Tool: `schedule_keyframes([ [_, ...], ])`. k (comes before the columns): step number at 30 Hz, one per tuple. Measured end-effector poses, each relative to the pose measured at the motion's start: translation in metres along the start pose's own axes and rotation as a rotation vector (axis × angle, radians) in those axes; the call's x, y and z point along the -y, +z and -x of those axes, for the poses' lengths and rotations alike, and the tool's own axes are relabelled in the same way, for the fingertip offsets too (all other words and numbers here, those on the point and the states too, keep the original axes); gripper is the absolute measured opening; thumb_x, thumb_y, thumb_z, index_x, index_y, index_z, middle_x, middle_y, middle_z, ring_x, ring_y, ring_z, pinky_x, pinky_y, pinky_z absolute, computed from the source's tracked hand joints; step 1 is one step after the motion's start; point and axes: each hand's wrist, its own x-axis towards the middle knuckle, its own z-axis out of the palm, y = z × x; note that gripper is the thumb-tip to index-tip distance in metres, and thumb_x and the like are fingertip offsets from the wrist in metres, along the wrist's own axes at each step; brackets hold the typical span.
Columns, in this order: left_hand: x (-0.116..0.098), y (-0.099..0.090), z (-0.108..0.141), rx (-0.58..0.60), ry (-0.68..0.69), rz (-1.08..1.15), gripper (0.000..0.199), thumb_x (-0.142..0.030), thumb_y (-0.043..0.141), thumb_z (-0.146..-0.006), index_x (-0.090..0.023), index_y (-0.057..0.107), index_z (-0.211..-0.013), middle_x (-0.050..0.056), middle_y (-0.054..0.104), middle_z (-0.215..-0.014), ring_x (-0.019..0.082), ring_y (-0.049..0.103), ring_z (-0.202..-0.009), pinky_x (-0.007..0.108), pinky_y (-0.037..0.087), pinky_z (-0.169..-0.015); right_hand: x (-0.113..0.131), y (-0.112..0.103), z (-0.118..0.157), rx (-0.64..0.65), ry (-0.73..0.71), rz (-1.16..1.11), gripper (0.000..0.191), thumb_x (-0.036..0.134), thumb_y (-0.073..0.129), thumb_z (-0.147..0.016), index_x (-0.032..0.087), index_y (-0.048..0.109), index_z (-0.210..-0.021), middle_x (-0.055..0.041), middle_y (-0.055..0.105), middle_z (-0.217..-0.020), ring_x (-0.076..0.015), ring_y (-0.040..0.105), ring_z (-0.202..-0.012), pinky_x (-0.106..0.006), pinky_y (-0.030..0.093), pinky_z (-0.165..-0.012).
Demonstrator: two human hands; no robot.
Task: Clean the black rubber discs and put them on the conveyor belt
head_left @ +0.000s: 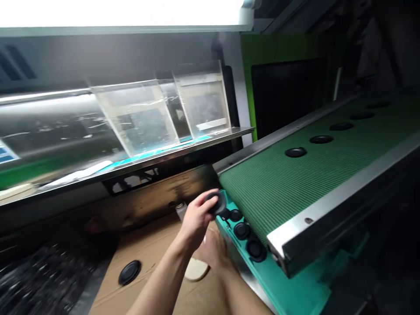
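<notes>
In the head view, the left hand pinches a round black disc with a raised rim between thumb and fingers, holding it tilted above the near end of a teal tray. The right hand is just below and behind the left one, its fingers partly hidden, so I cannot tell whether they are closed on anything; a small white spot shows at them. The two hands are close together in the picture, but whether they touch is unclear. Just below the right hand, a flat cream-coloured rounded piece lies on brown cardboard, partly covered by the forearms. Left of the left forearm, a single black round disc lies on the same cardboard, and farther left is a blurred heap of shiny black material. Immediately right of the hands, a row of smaller black round parts sits along the tray, beside the edge of a ribbed green conveyor belt. Farther right and beyond the hands, five black discs lie spaced in a line on the belt. Beyond the left hand, clear upright panels lean above a metal-edged shelf.
</notes>
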Motion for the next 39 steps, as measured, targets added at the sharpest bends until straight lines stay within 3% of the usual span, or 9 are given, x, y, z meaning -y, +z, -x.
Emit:
schedule_keyframes([
  [4,0.042,-0.124,0.073,-0.436,-0.198,0.454,0.034,-0.016,0.065,-0.079,-0.012,0.061,-0.112,0.004,0.062,-0.093,0.007,0.053,-0.064,0.017,0.039,-0.05,0.013,-0.007,0.004,-0.013,-0.064,0.046,0.026,0.032,0.043,-0.091,0.017,0.064,-0.092,-0.0105,0.061,-0.098,-0.0257,0.053,-0.097,-0.037,0.039,-0.083],
  [6,0.067,-0.16,0.096,-0.579,-0.218,0.598,0.024,-0.014,0.059,-0.082,-0.008,0.058,-0.105,0.007,0.063,-0.092,0.014,0.06,-0.073,0.028,0.051,-0.065,0.025,-0.019,0.011,0.008,-0.183,0.057,0.032,0.043,0.043,-0.092,0.021,0.063,-0.103,-0.01,0.059,-0.107,-0.0266,0.05,-0.103,-0.04,0.037,-0.088],
  [8,0.087,-0.177,0.109,-0.632,-0.217,0.622,0.021,-0.01,0.055,-0.084,-0.006,0.055,-0.104,0.014,0.063,-0.105,0.023,0.063,-0.092,0.038,0.052,-0.079,0.036,-0.03,0.021,0.219,-0.343,0.029,0.034,0.05,0.053,-0.084,0.025,0.063,-0.105,-0.0074,0.06,-0.102,-0.0253,0.053,-0.099,-0.038,0.038,-0.087],
  [10,0.098,-0.182,0.114,-0.623,-0.186,0.581,0.023,-0.008,0.054,-0.084,-0.006,0.053,-0.107,0.018,0.06,-0.115,0.027,0.062,-0.099,0.04,0.052,-0.081,0.044,-0.037,0.03,0.471,-0.405,0.085,0.031,0.04,0.067,-0.071,0.026,0.065,-0.099,-0.0055,0.062,-0.094,-0.0252,0.056,-0.091,-0.037,0.041,-0.082],
  [12,0.101,-0.183,0.116,-0.569,-0.146,0.574,0.023,-0.011,0.054,-0.085,-0.008,0.052,-0.108,0.02,0.059,-0.117,0.026,0.063,-0.097,0.036,0.052,-0.075,0.048,-0.039,0.035,0.572,-0.405,0.126,0.027,0.028,0.066,-0.069,0.026,0.066,-0.095,-0.0053,0.063,-0.091,-0.0246,0.058,-0.088,-0.036,0.041,-0.079],
  [18,0.103,-0.18,0.116,-0.443,-0.174,0.753,0.029,-0.031,0.044,-0.092,-0.008,0.054,-0.105,0.018,0.062,-0.106,0.024,0.064,-0.087,0.034,0.052,-0.069,0.067,-0.012,0.043,0.273,-0.452,-0.248,0.039,0.04,0.053,-0.089,0.026,0.055,-0.125,-0.0057,0.057,-0.111,-0.0183,0.052,-0.103,-0.031,0.04,-0.092],
  [25,0.108,-0.169,0.117,-0.411,-0.181,0.836,0.026,-0.026,0.047,-0.091,-0.006,0.059,-0.103,0.015,0.064,-0.103,0.02,0.062,-0.098,0.029,0.048,-0.091,0.087,0.027,0.076,0.137,-0.481,-0.065,0.04,0.032,0.038,-0.096,0.02,0.055,-0.131,-0.0105,0.049,-0.124,-0.0241,0.041,-0.107,-0.038,0.04,-0.093],
  [35,0.116,-0.183,0.116,-0.41,-0.225,0.894,0.032,-0.032,0.046,-0.092,-0.006,0.057,-0.107,0.017,0.064,-0.105,0.023,0.063,-0.098,0.036,0.049,-0.091,0.096,0.026,0.082,0.19,-0.6,0.068,0.041,0.024,0.035,-0.095,0.023,0.052,-0.133,-0.0064,0.045,-0.135,-0.0251,0.041,-0.102,-0.04,0.039,-0.091],
  [39,0.119,-0.18,0.11,-0.436,-0.209,0.908,0.029,-0.031,0.044,-0.093,-0.006,0.056,-0.102,0.017,0.064,-0.105,0.023,0.063,-0.098,0.036,0.05,-0.09,0.092,0.028,0.079,0.166,-0.472,0.112,0.04,0.025,0.033,-0.096,0.021,0.055,-0.129,-0.0088,0.052,-0.126,-0.0252,0.043,-0.098,-0.039,0.041,-0.085],
])
